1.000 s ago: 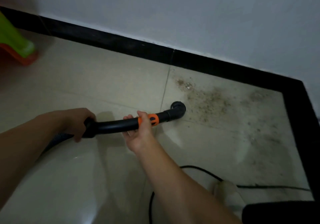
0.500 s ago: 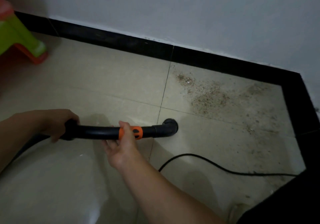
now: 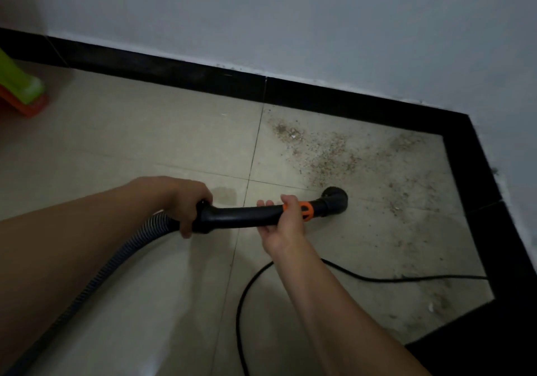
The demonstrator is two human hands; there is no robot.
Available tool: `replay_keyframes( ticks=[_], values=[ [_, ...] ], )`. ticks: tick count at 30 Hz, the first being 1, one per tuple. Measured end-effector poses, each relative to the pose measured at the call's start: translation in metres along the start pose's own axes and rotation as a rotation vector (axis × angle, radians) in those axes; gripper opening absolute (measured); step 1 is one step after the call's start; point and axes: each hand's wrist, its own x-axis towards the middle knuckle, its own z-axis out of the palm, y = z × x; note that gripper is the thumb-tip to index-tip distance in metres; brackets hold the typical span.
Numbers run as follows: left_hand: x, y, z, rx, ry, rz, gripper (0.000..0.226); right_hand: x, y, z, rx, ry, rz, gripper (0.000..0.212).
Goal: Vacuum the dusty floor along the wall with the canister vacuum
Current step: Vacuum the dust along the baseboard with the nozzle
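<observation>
A black vacuum wand (image 3: 244,215) with an orange collar lies almost level over the beige tiles. Its round brush nozzle (image 3: 335,198) touches the floor at the near edge of a patch of brown dust and grit (image 3: 328,154) that spreads toward the black baseboard (image 3: 203,76) and the corner. My left hand (image 3: 189,201) is shut on the rear of the wand where the ribbed grey hose (image 3: 116,262) joins. My right hand (image 3: 283,224) cups the wand from below at the orange collar, thumb over the top.
A black power cord (image 3: 247,294) loops across the floor under my right arm and runs right toward a black border strip (image 3: 479,195). A green and orange plastic stool (image 3: 20,90) stands at the far left. A dark object (image 3: 479,343) fills the bottom right corner.
The nozzle swept back left off the dust, then forward and right again to the dust patch's near edge. Both hands moved with the wand, keeping their grip.
</observation>
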Motion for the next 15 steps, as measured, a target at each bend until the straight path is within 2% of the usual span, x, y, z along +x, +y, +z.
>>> replay_keyframes(
  ticks=[4,10,15],
  values=[
    [-0.005,-0.006,0.008,0.022,-0.018,-0.055,0.052,0.01,0.009,0.019,-0.09,-0.038,0.01,0.013],
    [-0.045,-0.061,0.028,-0.112,-0.016,-0.194,0.049,0.011,0.057,0.062,-0.193,-0.191,0.118,0.018],
    [-0.039,-0.045,0.012,-0.133,0.078,-0.147,0.048,0.016,0.038,0.053,-0.139,-0.131,0.051,0.014]
  ],
)
